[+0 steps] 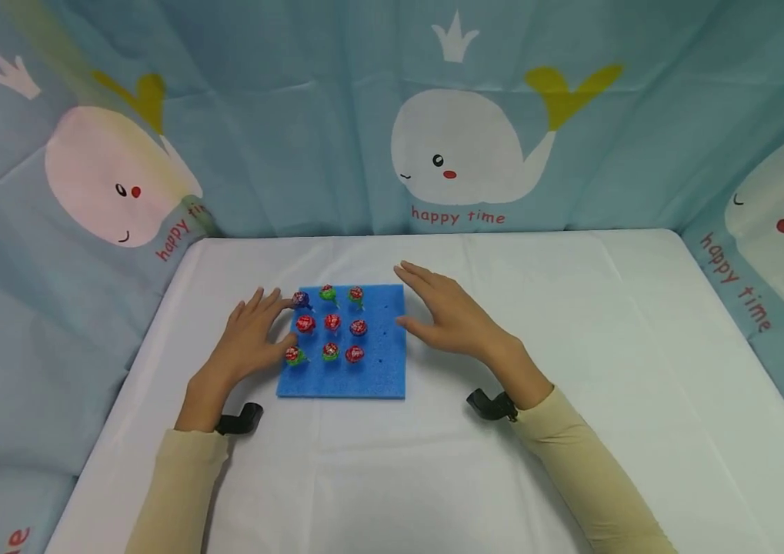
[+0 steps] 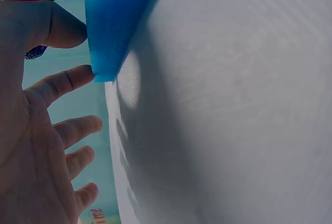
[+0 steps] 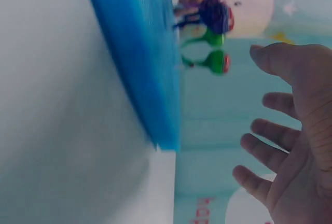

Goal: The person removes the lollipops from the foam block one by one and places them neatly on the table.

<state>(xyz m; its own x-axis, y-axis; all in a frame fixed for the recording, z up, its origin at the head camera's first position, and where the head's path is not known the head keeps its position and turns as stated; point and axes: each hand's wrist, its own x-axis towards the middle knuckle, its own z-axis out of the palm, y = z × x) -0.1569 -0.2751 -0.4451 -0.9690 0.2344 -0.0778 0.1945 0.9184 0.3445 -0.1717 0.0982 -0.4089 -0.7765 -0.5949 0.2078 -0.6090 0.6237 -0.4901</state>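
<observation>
A blue foam board lies flat on the table, with several wrapped lollipops standing in it in three rows of three. Small dark holes mark its bare right strip. At the board's left edge is my left hand, fingers spread. In the left wrist view, its thumb and index fingertip come right up to the foam's side. My right hand hovers by the right edge, fingers extended and nothing in its grasp. The right wrist view shows its thumb close to the green-wrapped lollipops.
A white cloth covers the table. Blue curtains printed with whales hang behind it and along both sides. Each wrist carries a black camera mount, the left one and the right one both low over the cloth.
</observation>
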